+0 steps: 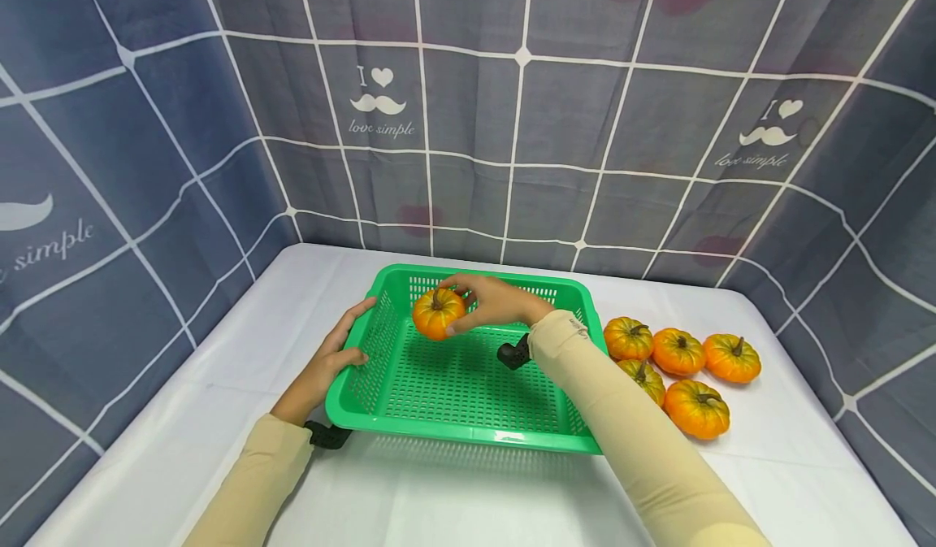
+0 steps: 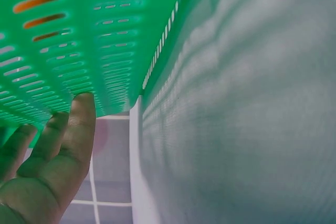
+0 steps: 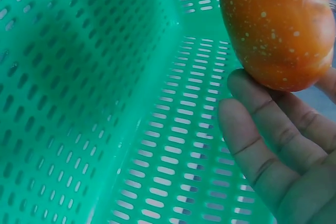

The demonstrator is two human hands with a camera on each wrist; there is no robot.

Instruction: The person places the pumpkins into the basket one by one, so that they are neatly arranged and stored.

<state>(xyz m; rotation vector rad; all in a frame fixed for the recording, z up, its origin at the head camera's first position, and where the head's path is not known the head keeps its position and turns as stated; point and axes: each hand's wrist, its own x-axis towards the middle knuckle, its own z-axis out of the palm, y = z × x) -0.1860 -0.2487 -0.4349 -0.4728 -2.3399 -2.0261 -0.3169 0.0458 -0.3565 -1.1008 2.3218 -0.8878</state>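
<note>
A green plastic basket (image 1: pixel 468 433) with slotted walls stands on the white cloth, and its floor shows bare. My left hand (image 1: pixel 322 372) holds its left side, thumb over the rim; in the left wrist view the fingers (image 2: pixel 79 135) lie against the outer wall (image 2: pixel 115 30). Inside the rim, toward the back left, my right hand (image 1: pixel 497 299) grips a small orange pumpkin (image 1: pixel 437 315) with its brown stem up. The right wrist view shows the pumpkin (image 3: pixel 278 30) above the fingertips, close to the slotted wall (image 3: pixel 173 129).
Several more small pumpkins (image 1: pixel 678 350) sit in a cluster on the white cloth (image 1: pixel 790 449) right of the basket, beside my right forearm. A grey checked curtain (image 1: pixel 468 108) hangs behind the table and along both sides.
</note>
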